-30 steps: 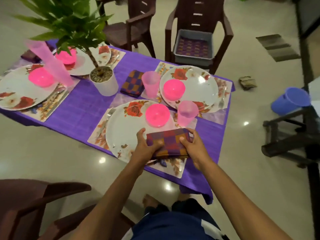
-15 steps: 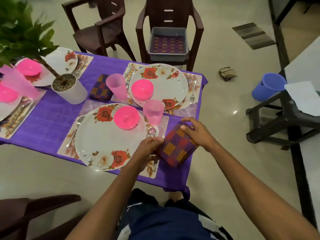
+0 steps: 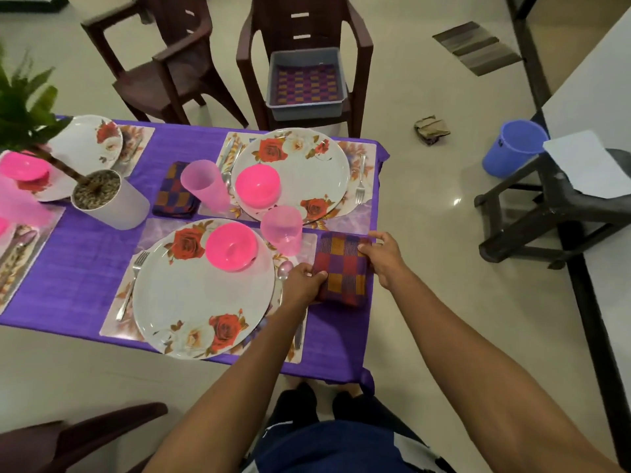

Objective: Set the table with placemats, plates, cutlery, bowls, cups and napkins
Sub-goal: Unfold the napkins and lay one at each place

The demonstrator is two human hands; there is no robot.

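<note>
A folded checked napkin [image 3: 343, 271] in purple, red and orange lies on the purple tablecloth [image 3: 82, 268], right of the near placemat [image 3: 300, 349]. My left hand [image 3: 304, 281] grips its left edge and my right hand [image 3: 384, 256] holds its right edge. The near rose-patterned plate [image 3: 198, 302] carries a pink bowl [image 3: 231, 245], with a pink cup [image 3: 282, 228], a spoon [image 3: 284, 269] and a fork [image 3: 133, 281] beside it. A second setting lies behind: plate [image 3: 300, 169], bowl [image 3: 257, 185], cup [image 3: 203, 184], napkin [image 3: 174, 191].
A potted plant [image 3: 109, 199] stands mid-table, with more settings at the left. A grey tub [image 3: 305, 85] holding checked cloth sits on a brown chair [image 3: 307, 32]. Another chair [image 3: 167, 56] stands beside it. A blue bucket [image 3: 512, 146] and a dark stool [image 3: 553, 213] are at the right.
Both hands carried the napkin from over the near plate's front edge to the right, turned it and lowered it onto the cloth beside the placemat. The view shifted right.
</note>
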